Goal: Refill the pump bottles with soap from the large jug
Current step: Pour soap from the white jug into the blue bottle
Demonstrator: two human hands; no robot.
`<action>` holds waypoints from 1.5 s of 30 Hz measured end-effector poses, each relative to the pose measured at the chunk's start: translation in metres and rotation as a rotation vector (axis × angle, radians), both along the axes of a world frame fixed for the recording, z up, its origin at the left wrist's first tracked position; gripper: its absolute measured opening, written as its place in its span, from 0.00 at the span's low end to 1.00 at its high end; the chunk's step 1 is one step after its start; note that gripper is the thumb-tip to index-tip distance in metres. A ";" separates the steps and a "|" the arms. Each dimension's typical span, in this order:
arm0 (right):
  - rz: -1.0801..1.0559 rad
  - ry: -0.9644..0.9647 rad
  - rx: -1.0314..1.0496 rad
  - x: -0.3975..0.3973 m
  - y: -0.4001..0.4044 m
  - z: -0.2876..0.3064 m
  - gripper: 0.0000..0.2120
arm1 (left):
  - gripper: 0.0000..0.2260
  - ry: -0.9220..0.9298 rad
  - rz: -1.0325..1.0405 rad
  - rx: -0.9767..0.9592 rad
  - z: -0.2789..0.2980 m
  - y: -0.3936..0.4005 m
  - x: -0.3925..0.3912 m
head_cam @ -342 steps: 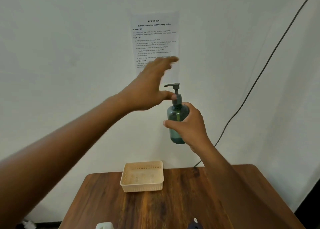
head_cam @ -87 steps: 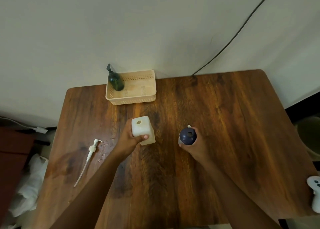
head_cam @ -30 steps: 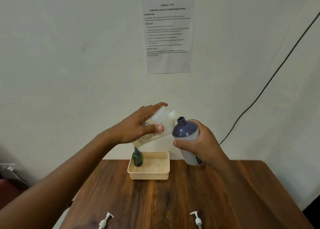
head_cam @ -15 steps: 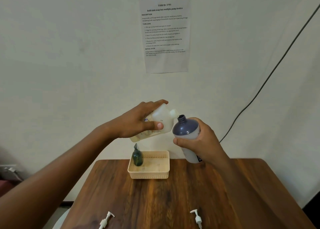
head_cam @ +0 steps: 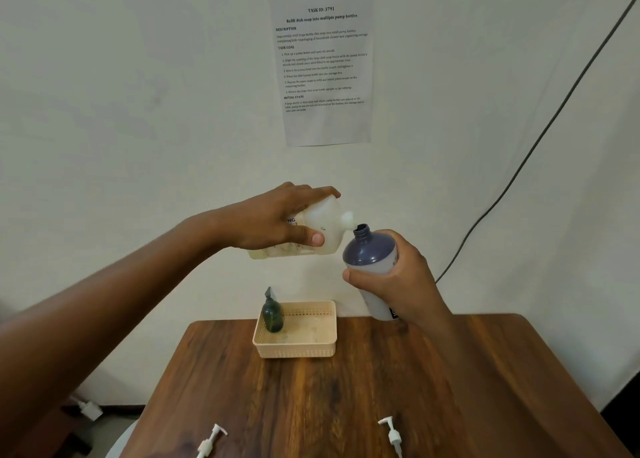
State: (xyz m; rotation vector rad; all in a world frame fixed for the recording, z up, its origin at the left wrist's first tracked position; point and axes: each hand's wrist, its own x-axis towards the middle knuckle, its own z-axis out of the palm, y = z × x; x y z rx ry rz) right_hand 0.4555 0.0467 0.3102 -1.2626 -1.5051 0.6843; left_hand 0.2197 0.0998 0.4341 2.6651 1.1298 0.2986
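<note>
My left hand [head_cam: 277,220] grips the translucent white soap jug [head_cam: 327,223], tipped on its side high above the table, its spout touching the open mouth of a dark blue bottle [head_cam: 369,253]. That bottle has no pump on it and leans slightly left in the grip of my right hand [head_cam: 398,284]. A green pump bottle [head_cam: 272,313] with its pump fitted stands in the left corner of a beige basket [head_cam: 298,348]. Two white pump heads lie on the wooden table, one at the left [head_cam: 211,440] and one at the right [head_cam: 391,431].
The wooden table [head_cam: 346,395] stands against a white wall. An instruction sheet [head_cam: 323,66] hangs on the wall, and a black cable [head_cam: 519,166] runs down the wall at right. A white plug [head_cam: 88,409] lies on the floor to the left.
The jug has tipped further toward level and its spout has come down onto the blue bottle's mouth. Both hands have stayed at about the same height.
</note>
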 end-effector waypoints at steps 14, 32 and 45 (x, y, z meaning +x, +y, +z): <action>-0.044 0.018 0.019 0.000 0.002 -0.003 0.37 | 0.39 0.151 -0.027 0.019 0.022 0.013 0.011; -0.065 0.012 0.031 0.002 0.003 -0.001 0.34 | 0.35 0.214 -0.057 0.065 0.037 0.014 0.018; -0.064 0.016 0.041 0.002 0.002 0.000 0.35 | 0.35 0.218 -0.070 0.061 0.040 0.016 0.018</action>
